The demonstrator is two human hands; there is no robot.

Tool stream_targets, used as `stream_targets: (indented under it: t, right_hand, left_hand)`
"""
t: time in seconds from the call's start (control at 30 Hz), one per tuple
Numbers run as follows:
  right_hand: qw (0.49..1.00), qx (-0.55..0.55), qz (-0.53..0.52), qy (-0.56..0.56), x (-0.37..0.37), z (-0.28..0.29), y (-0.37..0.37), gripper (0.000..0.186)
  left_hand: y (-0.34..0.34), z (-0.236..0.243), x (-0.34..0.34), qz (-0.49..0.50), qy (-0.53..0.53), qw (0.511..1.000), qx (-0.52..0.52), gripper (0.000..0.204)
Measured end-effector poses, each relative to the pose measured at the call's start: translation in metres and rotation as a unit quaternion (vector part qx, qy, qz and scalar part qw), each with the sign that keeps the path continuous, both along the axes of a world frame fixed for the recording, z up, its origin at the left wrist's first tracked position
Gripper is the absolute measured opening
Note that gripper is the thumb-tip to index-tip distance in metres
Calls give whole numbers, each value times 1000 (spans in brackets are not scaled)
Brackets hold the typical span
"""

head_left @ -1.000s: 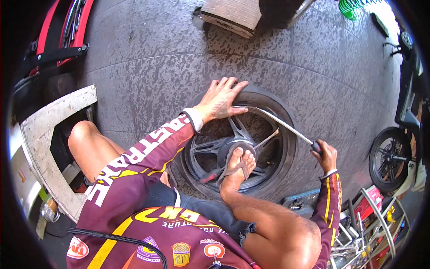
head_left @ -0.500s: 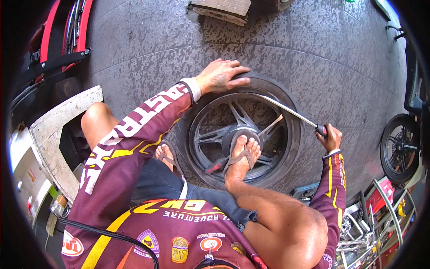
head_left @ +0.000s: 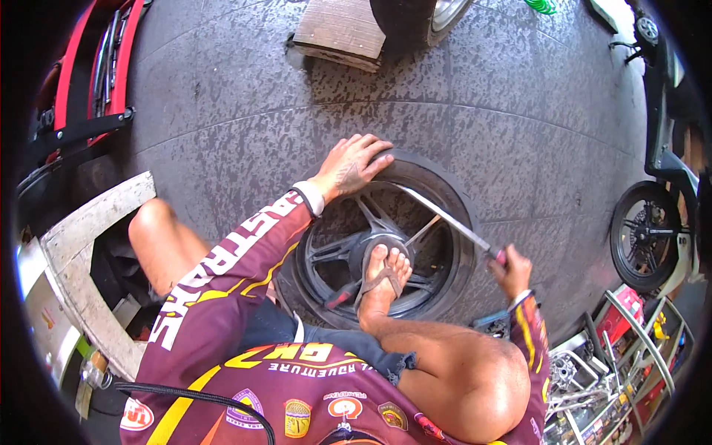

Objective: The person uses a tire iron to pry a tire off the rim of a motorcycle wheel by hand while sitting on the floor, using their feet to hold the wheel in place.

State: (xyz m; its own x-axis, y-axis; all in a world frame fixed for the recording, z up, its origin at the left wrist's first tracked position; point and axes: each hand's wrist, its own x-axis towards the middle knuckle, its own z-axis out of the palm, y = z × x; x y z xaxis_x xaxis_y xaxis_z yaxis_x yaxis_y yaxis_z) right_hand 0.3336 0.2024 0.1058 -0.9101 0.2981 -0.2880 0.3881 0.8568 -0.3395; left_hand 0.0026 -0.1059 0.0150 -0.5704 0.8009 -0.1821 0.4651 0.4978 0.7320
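A motorcycle wheel lies flat on the floor, its black tire (head_left: pixel 461 276) around a dark spoked rim (head_left: pixel 315 256). My left hand (head_left: pixel 353 165) rests on the far left of the tire, fingers stretched over the sidewall. Gripped in my right hand (head_left: pixel 512 268) is the reddish handle of a long metal tire lever (head_left: pixel 452 221); its tip sits between tire and rim on the far side. My sandaled foot (head_left: pixel 386 280) presses on the hub. Near it lies a second tool's red handle (head_left: pixel 341 298); whether the thin shaft beyond the foot belongs to it, I cannot tell.
A wooden block (head_left: pixel 341 37) stands ahead beside another wheel (head_left: pixel 408 22). To the right, a spoked wheel (head_left: pixel 647 237) leans upright, with a rack of metal tools and parts (head_left: pixel 593 371) nearer me. Left are a worn white wooden frame (head_left: pixel 67 245) and a red stand (head_left: pixel 74 67).
The lever's handle has swung nearer to me and inward with my right hand. My left hand stays on the tire. The view has shifted, showing more of the far wheel.
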Motion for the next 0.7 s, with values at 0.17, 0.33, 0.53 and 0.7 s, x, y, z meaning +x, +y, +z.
stream_targets:
  t: [0.17,0.33,0.53,0.7]
  right_hand:
    - [945,-74,-205,-243,62,37,-137,38]
    - [977,-30,-208,-23,68,95,-135,48]
    - [849,-343,-338,217,-49,174,-133,59]
    - [912,-158,141,352,-224,151,-144,58]
  left_hand:
    - [13,-3,-9,-11,-101,995,-6,48]
    - [-8,16,-27,72,-220,963,-140,63]
    - [-56,-9,-13,135,-137,977,-89,60]
    - [-84,-12,-7,155,-150,975,-59,55]
